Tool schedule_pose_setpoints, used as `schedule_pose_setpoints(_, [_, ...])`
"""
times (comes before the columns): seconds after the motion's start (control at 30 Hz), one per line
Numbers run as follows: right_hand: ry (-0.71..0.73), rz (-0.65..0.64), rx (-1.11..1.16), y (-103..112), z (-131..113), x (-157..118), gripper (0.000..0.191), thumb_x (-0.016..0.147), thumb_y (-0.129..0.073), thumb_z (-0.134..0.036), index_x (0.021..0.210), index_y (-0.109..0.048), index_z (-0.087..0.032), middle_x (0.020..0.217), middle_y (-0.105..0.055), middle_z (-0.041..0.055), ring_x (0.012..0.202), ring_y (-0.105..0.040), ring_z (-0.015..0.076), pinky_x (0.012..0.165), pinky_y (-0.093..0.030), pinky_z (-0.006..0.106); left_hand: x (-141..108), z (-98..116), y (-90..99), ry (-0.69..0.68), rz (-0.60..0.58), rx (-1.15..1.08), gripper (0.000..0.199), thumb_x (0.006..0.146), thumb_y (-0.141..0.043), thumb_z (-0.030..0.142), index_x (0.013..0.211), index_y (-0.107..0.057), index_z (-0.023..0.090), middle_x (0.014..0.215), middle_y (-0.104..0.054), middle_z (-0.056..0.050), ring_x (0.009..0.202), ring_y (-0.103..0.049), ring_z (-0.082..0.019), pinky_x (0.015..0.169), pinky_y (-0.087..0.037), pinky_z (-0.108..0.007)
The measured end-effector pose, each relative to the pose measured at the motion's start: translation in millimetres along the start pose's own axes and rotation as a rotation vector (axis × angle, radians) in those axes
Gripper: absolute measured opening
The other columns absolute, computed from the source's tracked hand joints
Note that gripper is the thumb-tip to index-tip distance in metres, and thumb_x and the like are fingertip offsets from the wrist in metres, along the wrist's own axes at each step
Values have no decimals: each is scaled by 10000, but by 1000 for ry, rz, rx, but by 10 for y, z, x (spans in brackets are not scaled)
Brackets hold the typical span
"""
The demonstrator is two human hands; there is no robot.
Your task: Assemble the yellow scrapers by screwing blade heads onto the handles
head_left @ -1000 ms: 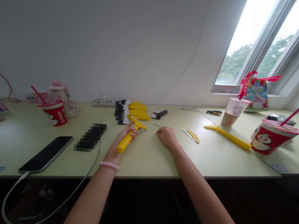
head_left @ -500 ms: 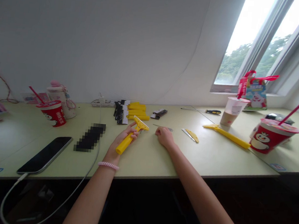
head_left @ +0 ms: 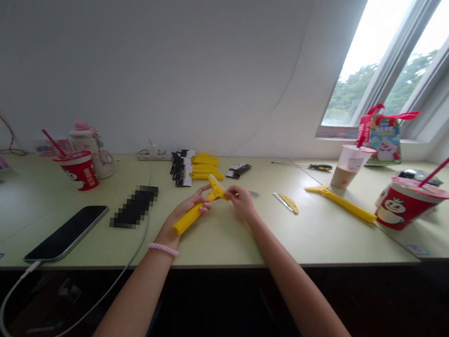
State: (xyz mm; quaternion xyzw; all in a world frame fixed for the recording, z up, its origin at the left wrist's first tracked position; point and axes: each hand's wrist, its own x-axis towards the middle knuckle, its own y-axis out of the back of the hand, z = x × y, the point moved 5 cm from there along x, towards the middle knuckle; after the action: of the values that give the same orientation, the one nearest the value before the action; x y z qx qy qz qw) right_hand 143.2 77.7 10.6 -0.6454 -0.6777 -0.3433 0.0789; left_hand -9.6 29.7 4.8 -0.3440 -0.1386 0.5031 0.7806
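Fingers (head_left: 205,207) of our left hand (head_left: 181,207) were wrapped around the neck and upper handle of a yellow scraper (head_left: 188,219), its broad head aimed far and right, its handle end near and left. Our right hand (head_left: 242,202) had its thumb and forefinger bent together at the right end of that head, seemingly touching it; whether they gripped the head itself or something small, we could not tell.

For good work at that spot, we judged, our left hold had to be firm enough that the head would not twist, while our right fingertips were best used in small, controlled pinches, clear of the pale strip along the head's far edge, which could be sharp. The scraper thus lay within the left grasp and directly left of the right fingertips.

Further out on the bench (head_left: 221,245), a small grey metal piece (head_left: 254,194) lay just right of our right hand, and a flat yellow piece (head_left: 289,203) beyond it. A second yellow scraper (head_left: 348,207) rested well to the right. Far behind our hands lay a cluster of yellow handles (head_left: 205,165) and, to its right, some small dark packets (head_left: 238,171).
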Motion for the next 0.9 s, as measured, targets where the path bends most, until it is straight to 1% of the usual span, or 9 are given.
schedule_pose_setpoints(0.2, [58,1,-30,-17,-46,-25,97,723,-500,-224,647,-534,-174,649,-564,2,616,-485,120,590,-369,236,5,-4,-3,0,3,17,678,732,-457,-26,1313,-358,308,921,-513,-71,503,-431,-12,408,-347,-94])
schedule_pose_setpoints(0.4, [117,-3,-41,-29,-82,-26,78,737,-504,-240,681,-514,-186,701,-533,-3,642,-473,121,599,-374,235,27,-2,49,-3,7,-11,656,730,-453,-25,1290,-395,310,955,-519,-74,489,-426,-5,397,-348,-93])
schedule_pose_setpoints(0.57, [85,18,-23,-27,-44,-19,132,741,-535,-297,674,-501,-188,689,-525,-11,631,-461,117,593,-375,233,28,-1,61,5,-9,-42,632,734,-454,-21,1271,-419,310,961,-520,-81,507,-436,-11,404,-352,-88])
schedule_pose_setpoints(0.63, [65,-4,1,-32,-34,-8,175,755,-530,-335,666,-509,-185,684,-534,-7,627,-466,117,586,-377,231,20,7,43,0,-17,-62,651,738,-444,-24,1291,-386,315,976,-523,-86,514,-439,-12,411,-358,-85])
schedule_pose_setpoints(0.7, [49,-9,8,-6,-18,14,206,773,-515,-375,702,-539,-183,711,-555,5,639,-480,122,583,-384,233,14,21,27,-12,-11,-85,675,742,-432,-29,1313,-342,322,993,-524,-92,514,-437,-11,409,-355,-79])
schedule_pose_setpoints(0.73, [43,5,-15,29,-3,28,219,782,-504,-389,728,-556,-182,734,-565,14,657,-489,129,593,-391,238,12,30,26,-22,1,-96,682,745,-425,-31,1318,-326,325,997,-523,-92,511,-435,-9,406,-353,-75])
schedule_pose_setpoints(0.8, [29,83,-141,153,47,53,222,802,-481,-374,782,-590,-182,795,-582,40,737,-506,155,656,-404,265,8,52,36,-48,42,-123,675,751,-413,-29,1317,-318,327,997,-522,-87,505,-432,-5,400,-351,-70])
schedule_pose_setpoints(0.87, [-18,186,-361,324,130,62,204,811,-468,-311,844,-622,-181,885,-589,73,875,-491,199,770,-386,317,2,75,56,-78,86,-149,649,759,-405,-23,1305,-331,320,1014,-516,-89,499,-430,-1,401,-364,-73])
schedule_pose_setpoints(0.9, [-62,215,-479,405,185,59,206,804,-474,-282,890,-633,-181,948,-584,90,949,-465,225,822,-360,348,-2,84,66,-89,106,-163,634,762,-405,-19,1298,-341,314,1022,-512,-92,495,-427,1,401,-372,-77])
